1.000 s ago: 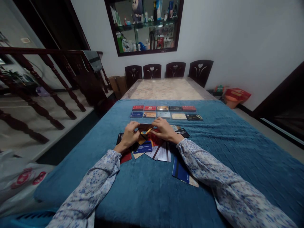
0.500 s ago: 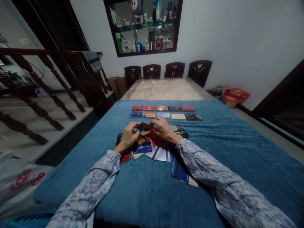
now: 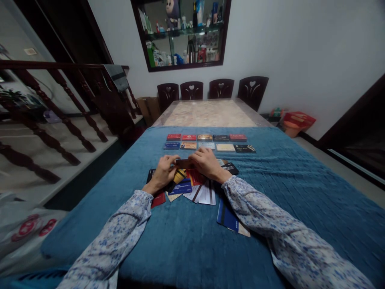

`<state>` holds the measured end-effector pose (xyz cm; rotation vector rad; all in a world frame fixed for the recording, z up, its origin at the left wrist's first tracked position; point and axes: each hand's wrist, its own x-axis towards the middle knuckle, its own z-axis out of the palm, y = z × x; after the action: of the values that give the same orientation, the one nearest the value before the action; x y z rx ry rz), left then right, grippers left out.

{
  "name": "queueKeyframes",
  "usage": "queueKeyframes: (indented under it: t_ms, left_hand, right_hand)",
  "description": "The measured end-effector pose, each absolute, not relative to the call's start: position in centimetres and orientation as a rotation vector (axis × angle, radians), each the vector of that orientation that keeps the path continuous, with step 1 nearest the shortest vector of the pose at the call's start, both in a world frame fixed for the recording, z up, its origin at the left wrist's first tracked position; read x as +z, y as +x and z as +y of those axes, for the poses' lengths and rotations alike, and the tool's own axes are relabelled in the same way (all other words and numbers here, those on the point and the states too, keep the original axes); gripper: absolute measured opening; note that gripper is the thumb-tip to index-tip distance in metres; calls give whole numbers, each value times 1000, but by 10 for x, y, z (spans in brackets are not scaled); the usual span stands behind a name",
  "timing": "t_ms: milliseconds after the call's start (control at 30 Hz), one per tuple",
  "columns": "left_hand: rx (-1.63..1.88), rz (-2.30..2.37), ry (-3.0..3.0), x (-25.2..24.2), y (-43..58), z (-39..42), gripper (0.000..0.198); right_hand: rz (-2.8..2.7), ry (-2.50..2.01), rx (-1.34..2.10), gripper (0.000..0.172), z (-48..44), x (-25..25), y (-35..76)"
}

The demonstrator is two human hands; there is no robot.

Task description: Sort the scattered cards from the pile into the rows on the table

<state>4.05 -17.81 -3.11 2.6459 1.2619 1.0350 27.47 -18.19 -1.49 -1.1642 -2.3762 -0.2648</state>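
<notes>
Between my two hands is a dark card, held by its ends above a spread of cards; whether it is one card or a small stack I cannot tell. My left hand pinches its left end, and my right hand is closed round the right end. Under them lie a blue card, a yellow card, a red card and white cards with dark stripes. A dark red card pokes out below my left wrist. Beside my right forearm rests another blue card.
Beyond my hands, two rows of card stacks stand on the blue cloth. The bare tabletop continues behind, with dark chairs at its far end. Plastic bags sit at the left front.
The dark card has tipped so that its face shows less and it looks like a thin strip. My right fingers have come further over it. The spread cards stay put.
</notes>
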Motion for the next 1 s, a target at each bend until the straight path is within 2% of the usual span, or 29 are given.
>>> queueKeyframes:
  t_ms: [167, 567, 767, 1000]
  left_hand:
    - [933, 1278, 2691, -33, 42, -176, 30]
    - [835, 1335, 2707, -32, 51, -176, 35]
    - [847, 1370, 2665, -37, 50, -171, 39]
    - [929, 1404, 2639, -38, 50, -168, 41]
  right_hand:
    - [-2391, -1194, -292, 24, -183, -18, 275]
    - [-2321, -1385, -296, 30, -187, -18, 275]
    - [-2328, -1407, -162, 25, -188, -15, 275]
    - [-2347, -1348, -130, 45, -188, -11, 276]
